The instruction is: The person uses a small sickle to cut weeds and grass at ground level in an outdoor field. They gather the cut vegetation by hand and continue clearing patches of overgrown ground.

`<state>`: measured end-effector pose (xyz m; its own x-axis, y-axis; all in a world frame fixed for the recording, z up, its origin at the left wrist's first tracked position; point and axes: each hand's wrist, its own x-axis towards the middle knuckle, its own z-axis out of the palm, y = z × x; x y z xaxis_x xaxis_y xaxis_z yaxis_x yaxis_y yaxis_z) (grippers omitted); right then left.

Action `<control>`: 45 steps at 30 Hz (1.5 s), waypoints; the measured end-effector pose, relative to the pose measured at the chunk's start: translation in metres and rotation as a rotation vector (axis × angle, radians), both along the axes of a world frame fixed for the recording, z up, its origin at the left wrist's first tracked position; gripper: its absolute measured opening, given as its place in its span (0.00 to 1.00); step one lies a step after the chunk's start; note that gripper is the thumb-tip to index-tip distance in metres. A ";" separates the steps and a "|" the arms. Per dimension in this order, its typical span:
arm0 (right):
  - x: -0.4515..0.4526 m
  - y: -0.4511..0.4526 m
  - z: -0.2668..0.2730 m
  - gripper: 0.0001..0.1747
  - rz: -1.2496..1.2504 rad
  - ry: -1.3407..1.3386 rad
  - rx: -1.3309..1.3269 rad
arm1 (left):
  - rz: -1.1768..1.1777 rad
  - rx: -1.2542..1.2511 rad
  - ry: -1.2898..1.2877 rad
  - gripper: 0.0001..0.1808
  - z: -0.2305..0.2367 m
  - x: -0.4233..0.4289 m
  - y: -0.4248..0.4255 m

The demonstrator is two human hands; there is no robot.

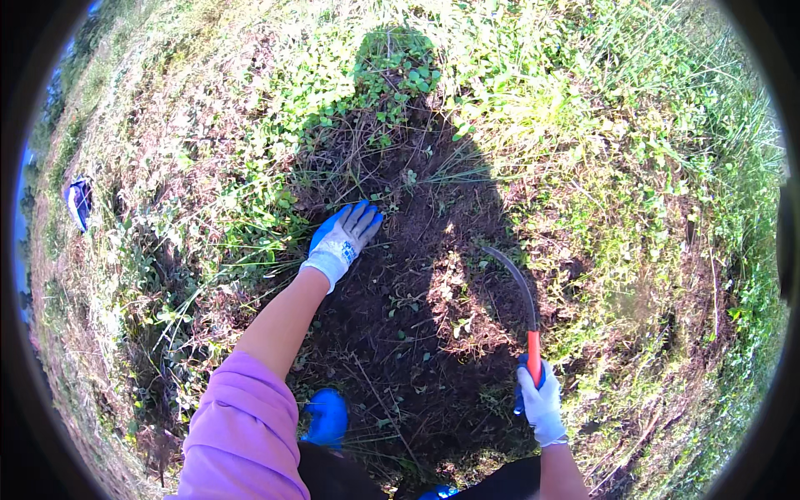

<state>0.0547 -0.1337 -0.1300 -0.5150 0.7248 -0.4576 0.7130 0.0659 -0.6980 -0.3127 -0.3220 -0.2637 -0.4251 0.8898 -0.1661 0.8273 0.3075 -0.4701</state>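
Observation:
My left hand point(347, 240), in a white and blue coated work glove, reaches out low over the weeds, back upward. Its fingers are stretched out with nothing seen in them; what lies under the palm is hidden. A sickle point(529, 312) with a curved dark blade and an orange handle is in my right hand point(539, 400), which wears a matching glove. The blade's tip points forward and left, over dark soil point(406, 250). Between the hands lie sparse low weeds and dry stalks.
Leafy green weeds point(400, 75) grow ahead, partly under my shadow. Longer grass point(719, 75) stands at the right. A blue boot point(327, 417) shows below my left arm. A purple and white object point(79, 201), perhaps a bag, lies far left.

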 end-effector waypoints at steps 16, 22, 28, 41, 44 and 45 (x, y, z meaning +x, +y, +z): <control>-0.238 -0.084 -0.107 0.30 0.127 0.133 -0.615 | 0.202 -0.163 -0.252 0.40 -0.035 -0.060 0.012; -0.228 -0.111 -0.105 0.30 0.113 0.062 -0.550 | 0.210 -0.312 -0.064 0.20 -0.092 -0.091 0.007; -0.047 -0.137 -0.076 0.32 0.110 -0.088 -0.707 | 0.225 -0.154 0.002 0.10 -0.066 -0.084 -0.043; -0.166 -0.150 -0.109 0.33 0.353 -0.011 -0.373 | 0.326 -0.278 0.068 0.09 -0.006 -0.076 -0.083; -0.065 -0.154 -0.087 0.34 0.295 -0.103 -0.537 | 0.255 -0.335 -0.060 0.11 -0.007 -0.080 -0.096; -0.044 -0.150 -0.074 0.34 0.229 -0.089 -0.677 | 0.234 -0.361 -0.122 0.12 0.015 -0.076 -0.088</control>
